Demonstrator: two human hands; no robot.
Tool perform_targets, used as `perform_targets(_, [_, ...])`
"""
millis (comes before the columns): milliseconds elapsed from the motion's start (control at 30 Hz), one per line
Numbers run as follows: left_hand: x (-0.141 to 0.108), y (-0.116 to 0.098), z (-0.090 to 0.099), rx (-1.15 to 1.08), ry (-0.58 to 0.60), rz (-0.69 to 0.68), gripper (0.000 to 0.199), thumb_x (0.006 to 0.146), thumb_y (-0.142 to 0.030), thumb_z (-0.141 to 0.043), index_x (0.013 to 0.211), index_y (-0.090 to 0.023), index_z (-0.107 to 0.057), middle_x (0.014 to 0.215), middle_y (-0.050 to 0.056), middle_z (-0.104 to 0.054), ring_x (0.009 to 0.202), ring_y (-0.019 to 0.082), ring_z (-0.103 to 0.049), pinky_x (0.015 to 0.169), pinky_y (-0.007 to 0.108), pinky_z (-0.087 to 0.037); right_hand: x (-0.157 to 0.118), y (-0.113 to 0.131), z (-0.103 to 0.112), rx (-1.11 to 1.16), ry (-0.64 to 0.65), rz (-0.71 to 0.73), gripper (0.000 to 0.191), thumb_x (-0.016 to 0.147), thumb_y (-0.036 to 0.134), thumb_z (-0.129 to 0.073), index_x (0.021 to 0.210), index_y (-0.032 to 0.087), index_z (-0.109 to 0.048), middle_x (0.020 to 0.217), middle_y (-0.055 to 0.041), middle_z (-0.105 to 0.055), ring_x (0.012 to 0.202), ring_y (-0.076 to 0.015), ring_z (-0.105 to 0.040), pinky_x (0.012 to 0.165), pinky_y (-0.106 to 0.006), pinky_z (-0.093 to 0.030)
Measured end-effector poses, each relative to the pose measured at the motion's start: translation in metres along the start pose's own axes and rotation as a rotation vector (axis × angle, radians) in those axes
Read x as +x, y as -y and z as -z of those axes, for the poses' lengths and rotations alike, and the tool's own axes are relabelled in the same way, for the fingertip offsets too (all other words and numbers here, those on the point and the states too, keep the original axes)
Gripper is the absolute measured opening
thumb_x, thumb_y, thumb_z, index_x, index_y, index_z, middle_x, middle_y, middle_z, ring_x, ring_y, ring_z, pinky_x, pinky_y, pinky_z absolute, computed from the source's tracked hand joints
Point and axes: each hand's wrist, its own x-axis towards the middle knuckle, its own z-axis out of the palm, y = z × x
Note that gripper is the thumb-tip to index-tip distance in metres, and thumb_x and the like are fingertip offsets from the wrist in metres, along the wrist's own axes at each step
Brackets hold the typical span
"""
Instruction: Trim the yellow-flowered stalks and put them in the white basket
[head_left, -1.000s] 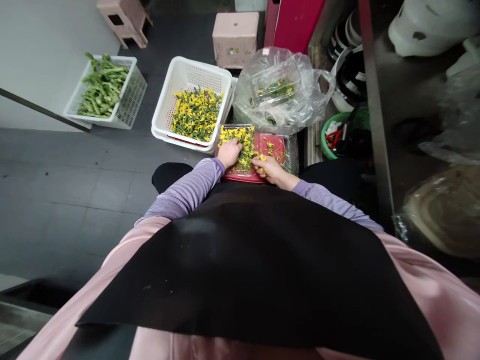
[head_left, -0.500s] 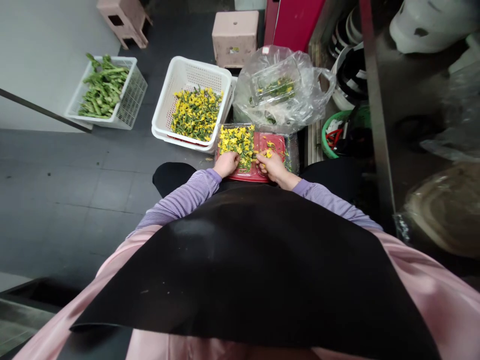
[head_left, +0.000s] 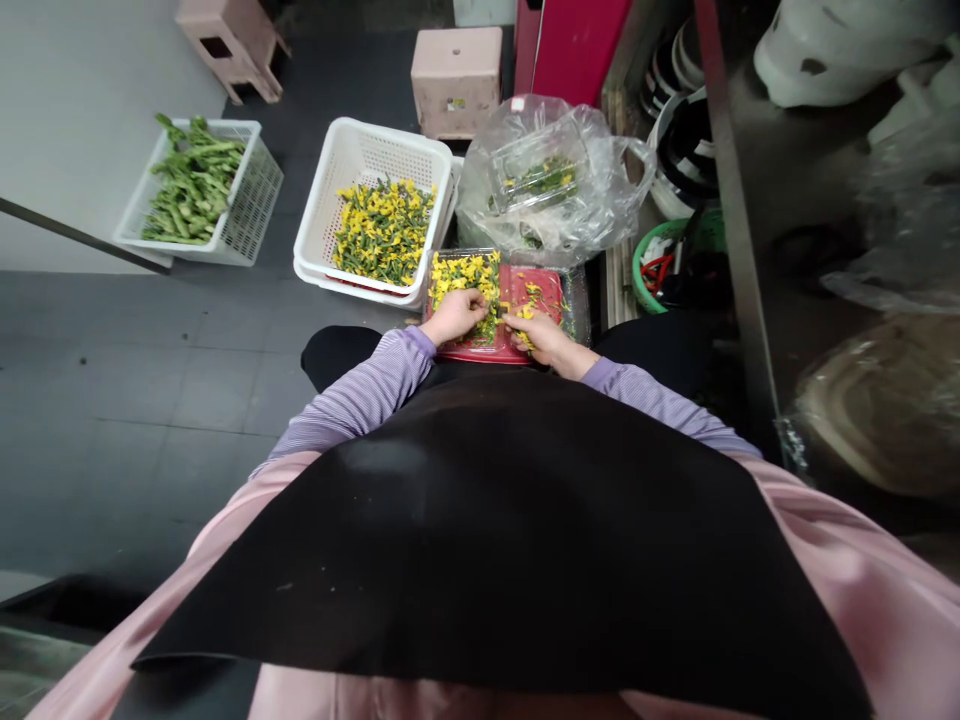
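Observation:
My left hand (head_left: 459,314) is over a clear plastic box (head_left: 433,290) filled with yellow flowers on green stems (head_left: 469,272). Its thumb and fingers are pinched together; whatever lies between them is too small to make out. Just right of it, my right hand (head_left: 541,334) is closed around several yellow flowers (head_left: 527,315), which poke out past the fingers. Beneath both hands lies a red tray (head_left: 541,283) with a few loose flowers on its right part. The box sits on the tray's left part.
A white basket (head_left: 313,215) of yellow flowers stands ahead to the left, beside a bulging clear plastic bag (head_left: 604,190). Farther left is a basket (head_left: 251,205) of green stalks. Pink stools (head_left: 457,85) stand behind. A green basin (head_left: 639,270) and a metal table edge (head_left: 739,200) are at right.
My left hand has moved slightly right and up over the box, closer to my right hand. My right hand still holds flowers. The whole view has shifted a little.

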Motion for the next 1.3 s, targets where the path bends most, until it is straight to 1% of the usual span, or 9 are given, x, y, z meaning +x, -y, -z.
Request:
perform_targets(133, [-0.022, -0.014, 0.008, -0.481, 0.243, 0.199, 0.017, 0.094, -0.014, -0.066, 0.077, -0.013, -0.067, 0.051, -0.004, -0.055, 0.042, 0.006, -0.045, 0.050, 0.021, -0.037, 0.003, 0.001, -0.015, -0.046, 0.003, 0.061, 0.038, 0.079, 0.031, -0.089, 0.086, 0.021, -0.052, 0.061, 0.0058, -0.056, 0.043, -0.0046, -0.037, 0.040, -0.017, -0.021])
perform_targets(333, [-0.030, -0.015, 0.008, -0.779, 0.205, 0.298, 0.009, 0.086, -0.009, -0.078, 0.081, -0.009, -0.071, 0.056, -0.003, -0.062, 0.037, 0.002, -0.040, 0.040, 0.019, -0.028, 0.000, 0.005, -0.019, 0.076, -0.022, 0.036, 0.029, 0.090, 0.016, -0.078, 0.076, 0.019, -0.052, 0.054, 0.0073, -0.047, 0.043, -0.0039, -0.035, 0.039, -0.016, -0.022])
perform_targets(467, [-0.032, -0.018, 0.000, -0.701, 0.145, 0.318, 0.013, 0.088, -0.001, -0.073, 0.077, -0.009, -0.070, 0.043, -0.006, -0.052, 0.036, 0.003, -0.040, 0.042, 0.018, -0.028, -0.006, 0.008, -0.019, 0.146, -0.071, -0.082, 0.027, 0.098, 0.012, -0.067, 0.075, 0.016, -0.054, 0.058, 0.0044, -0.051, 0.043, -0.0034, -0.036, 0.037, -0.015, -0.021])
perform_targets(667, [-0.031, -0.018, -0.010, -0.583, 0.091, 0.282, 0.021, 0.088, 0.001, -0.067, 0.071, -0.011, -0.068, 0.044, -0.005, -0.053, 0.040, 0.005, -0.044, 0.048, 0.019, -0.035, -0.013, 0.013, -0.021, 0.192, -0.134, -0.186, 0.034, 0.106, 0.011, -0.052, 0.072, 0.015, -0.052, 0.056, 0.0037, -0.048, 0.041, -0.0033, -0.035, 0.036, -0.015, -0.022])
perform_targets(800, [-0.031, -0.007, -0.008, -0.445, 0.135, 0.116, 0.016, 0.085, -0.001, -0.068, 0.072, -0.012, -0.072, 0.054, -0.004, -0.060, 0.049, 0.006, -0.048, 0.058, 0.021, -0.041, -0.012, 0.011, -0.018, 0.153, -0.081, -0.223, 0.029, 0.104, 0.009, -0.053, 0.076, 0.015, -0.054, 0.060, 0.0014, -0.053, 0.043, -0.0038, -0.037, 0.036, -0.014, -0.022])
perform_targets(933, [-0.020, 0.005, -0.004, -0.098, 0.130, -0.019, 0.024, 0.082, -0.006, -0.073, 0.060, -0.014, -0.068, 0.060, -0.001, -0.062, 0.061, 0.010, -0.055, 0.070, 0.024, -0.043, -0.008, 0.008, -0.009, 0.196, -0.016, -0.289, 0.021, 0.101, 0.011, -0.052, 0.081, 0.017, -0.054, 0.061, 0.0006, -0.054, 0.043, -0.0056, -0.037, 0.036, -0.014, -0.021])
perform_targets(1067, [0.011, 0.007, -0.011, 0.117, -0.061, 0.161, 0.051, 0.093, -0.023, -0.069, 0.046, -0.019, -0.049, 0.046, -0.003, -0.041, 0.051, 0.012, -0.042, 0.061, 0.028, -0.035, -0.006, 0.009, 0.004, 0.333, -0.061, -0.260, 0.019, 0.099, 0.017, -0.045, 0.080, 0.019, -0.048, 0.060, 0.0008, -0.051, 0.043, -0.0075, -0.036, 0.035, -0.015, -0.019])
perform_targets(1200, [0.040, -0.005, -0.028, -0.018, -0.152, 0.361, 0.047, 0.092, -0.027, -0.072, 0.051, -0.020, -0.051, 0.046, -0.002, -0.045, 0.049, 0.012, -0.044, 0.056, 0.028, -0.032, -0.009, 0.009, 0.010, 0.325, -0.032, -0.248, 0.015, 0.095, 0.016, -0.044, 0.081, 0.019, -0.050, 0.061, -0.0001, -0.054, 0.043, -0.0080, -0.037, 0.034, -0.016, -0.019])
perform_targets(1300, [0.044, -0.012, -0.037, -0.106, -0.166, 0.430, 0.044, 0.086, -0.019, -0.076, 0.050, -0.019, -0.050, 0.044, -0.002, -0.045, 0.048, 0.011, -0.043, 0.052, 0.027, -0.029, -0.011, 0.009, 0.010, 0.286, -0.017, -0.231, 0.009, 0.091, 0.013, -0.049, 0.086, 0.017, -0.055, 0.060, 0.0010, -0.054, 0.042, -0.0076, -0.037, 0.035, -0.016, -0.020])
